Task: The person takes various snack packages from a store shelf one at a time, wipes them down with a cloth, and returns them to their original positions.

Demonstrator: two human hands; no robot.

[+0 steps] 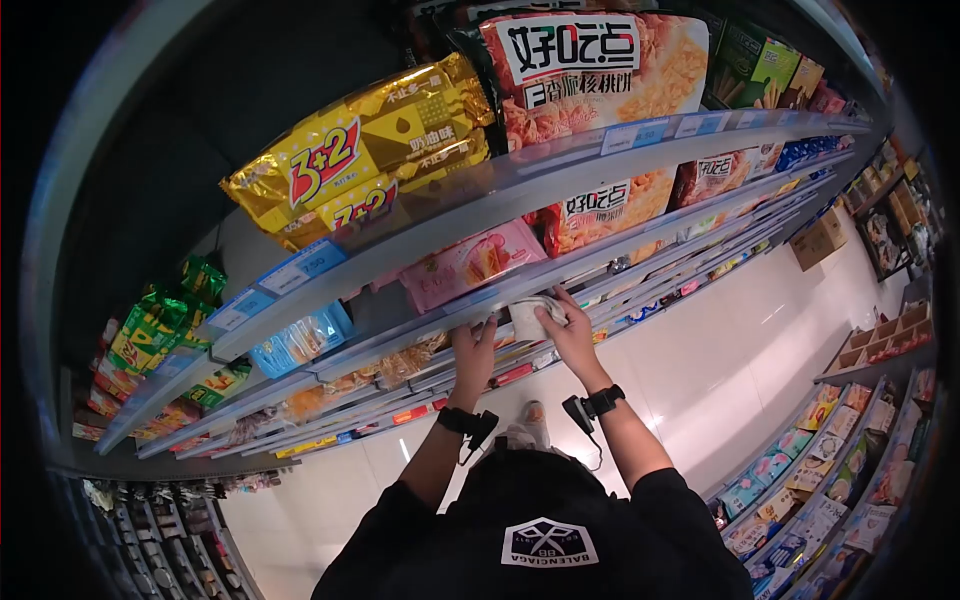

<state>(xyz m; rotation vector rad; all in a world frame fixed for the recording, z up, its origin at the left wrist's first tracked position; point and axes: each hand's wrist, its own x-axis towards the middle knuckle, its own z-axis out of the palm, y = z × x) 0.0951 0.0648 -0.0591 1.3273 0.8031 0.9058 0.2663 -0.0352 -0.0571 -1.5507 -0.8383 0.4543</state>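
Note:
In my right hand is a crumpled whitish cloth, its thumb and fingers wrapped round the cloth's right side. My left hand is raised at the shelf edge just left of the cloth, fingers apart and pointing up, with nothing seen in it. Both hands are at a lower shelf edge, beneath a pink snack pack. Black straps with small devices are on both wrists.
Above, the upper shelf holds yellow biscuit packs and a large red snack bag. Blue price tags line its edge. A cardboard box stands on the floor at the right. More stocked shelves are at lower right.

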